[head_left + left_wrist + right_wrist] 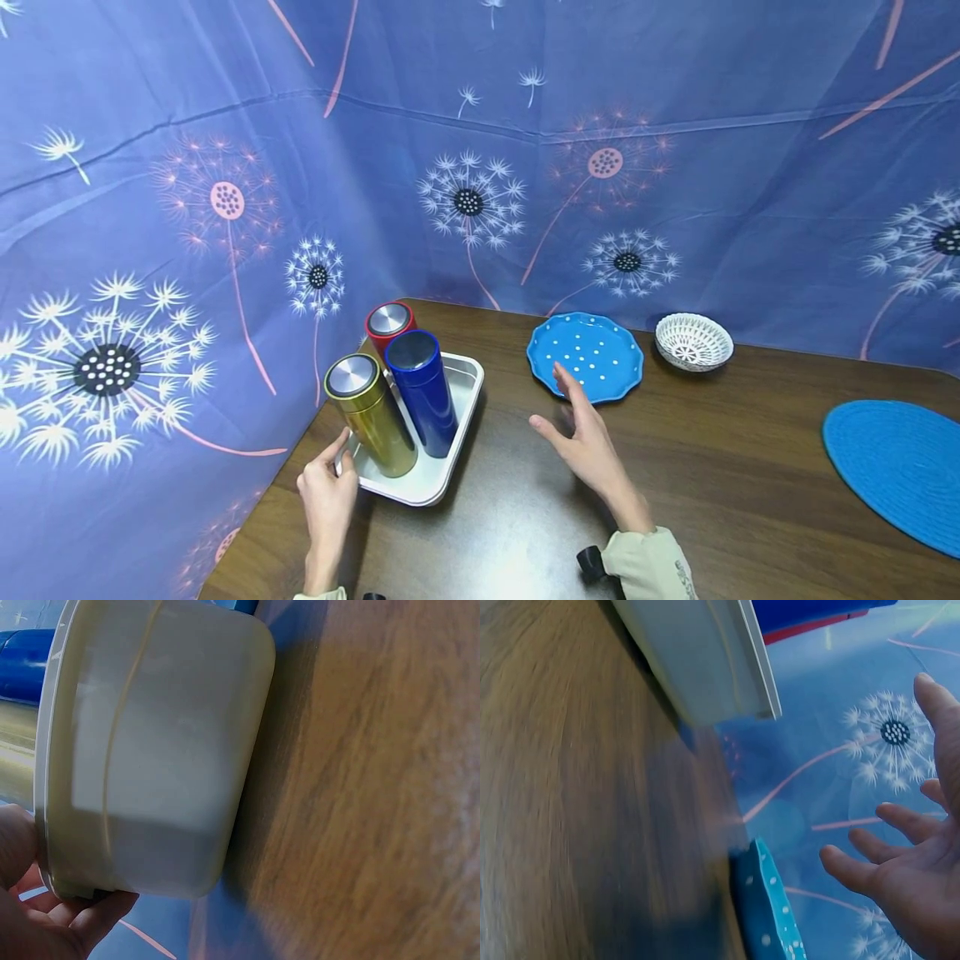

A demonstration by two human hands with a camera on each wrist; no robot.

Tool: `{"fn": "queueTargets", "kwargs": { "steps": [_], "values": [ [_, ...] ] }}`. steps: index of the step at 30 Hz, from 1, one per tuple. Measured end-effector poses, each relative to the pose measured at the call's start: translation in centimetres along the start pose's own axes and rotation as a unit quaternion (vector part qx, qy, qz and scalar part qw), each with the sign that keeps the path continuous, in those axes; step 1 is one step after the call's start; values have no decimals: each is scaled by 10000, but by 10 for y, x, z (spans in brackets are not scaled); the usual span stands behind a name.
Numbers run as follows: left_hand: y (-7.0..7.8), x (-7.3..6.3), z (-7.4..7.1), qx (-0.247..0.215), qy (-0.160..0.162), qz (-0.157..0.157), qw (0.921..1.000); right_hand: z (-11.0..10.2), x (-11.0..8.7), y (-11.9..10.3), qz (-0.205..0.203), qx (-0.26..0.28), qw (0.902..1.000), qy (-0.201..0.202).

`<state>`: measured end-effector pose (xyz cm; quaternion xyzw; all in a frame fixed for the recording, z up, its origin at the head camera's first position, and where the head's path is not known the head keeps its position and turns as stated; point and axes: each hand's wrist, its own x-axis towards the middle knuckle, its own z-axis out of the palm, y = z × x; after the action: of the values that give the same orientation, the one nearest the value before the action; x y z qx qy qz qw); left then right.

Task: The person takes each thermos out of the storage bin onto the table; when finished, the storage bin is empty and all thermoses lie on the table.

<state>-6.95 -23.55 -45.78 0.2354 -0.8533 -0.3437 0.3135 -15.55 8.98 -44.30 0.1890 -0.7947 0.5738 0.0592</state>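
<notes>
A white tub (467,392) with a raised rim stands at the left of the table, its plain deep side wall (165,735) filling much of the left wrist view. Three metallic flasks are upright in it: a gold one (378,425), a blue one (427,400) and a red one (386,321) partly hidden behind them. My left hand (330,492) grips the tub's rim at the near left corner, thumb on one side and fingers underneath. Fingers spread, my right hand (588,442) is in the air right of the tub, in front of the blue polka-dot plate (618,371), holding nothing.
Beside the plate at the back is a white openwork bowl (693,343). A round blue woven placemat (900,471) lies at the right on the brown wooden table (720,467). Blue dandelion-print cloth (720,183) hangs along the back and left.
</notes>
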Motion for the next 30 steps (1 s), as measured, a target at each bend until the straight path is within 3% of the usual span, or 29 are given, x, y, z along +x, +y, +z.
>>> {"fn": "queueTargets", "kwargs": {
  "steps": [9,22,30],
  "values": [
    [1,1,1,-15,-5,-71,10000,18,9,-9,-121,244,9995,-171],
    [1,-1,0,-34,43,-42,10000,46,21,-17,-617,223,9975,-266],
    [1,-1,0,-62,59,-15,10000,60,27,-22,-643,380,9962,-445]
  ]
}}
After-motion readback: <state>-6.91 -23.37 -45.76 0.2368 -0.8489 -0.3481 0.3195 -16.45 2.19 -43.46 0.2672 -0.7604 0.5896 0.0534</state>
